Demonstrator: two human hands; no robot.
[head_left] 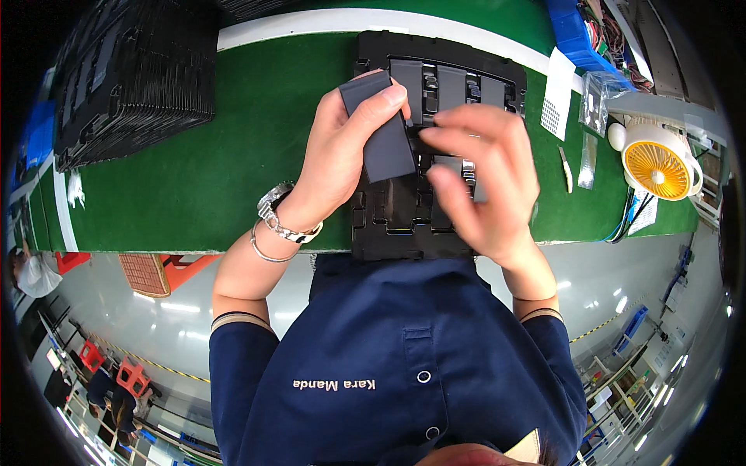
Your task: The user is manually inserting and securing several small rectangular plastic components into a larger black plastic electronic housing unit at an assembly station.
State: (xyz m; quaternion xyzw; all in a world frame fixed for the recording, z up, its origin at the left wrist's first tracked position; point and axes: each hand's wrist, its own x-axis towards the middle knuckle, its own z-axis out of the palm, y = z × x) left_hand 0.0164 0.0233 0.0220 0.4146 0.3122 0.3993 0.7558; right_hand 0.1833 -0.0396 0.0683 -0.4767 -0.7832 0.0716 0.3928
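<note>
My left hand [336, 133] grips a dark grey flat rectangular block [390, 149], thumb across its face and fingers behind it. The block is tilted above a black plastic tray [412, 247] at the near edge of the table. Just to the right, my right hand [497, 167] hovers over the tray with its fingers spread and nothing in them. Similar grey blocks [454, 89] sit in the tray's far compartments. More grey shows beneath my right hand, partly hidden by it. A near-left compartment of the tray shows its bare black bottom.
Left on the green table [264, 155] rises a tall stack of black trays [148, 85]. To the right lie a printed paper sheet [556, 97], a white-handled knife [566, 171] and a clear plastic bag [595, 101]. A yellow-and-white fan [657, 169] and a blue bin [573, 35] stand beyond.
</note>
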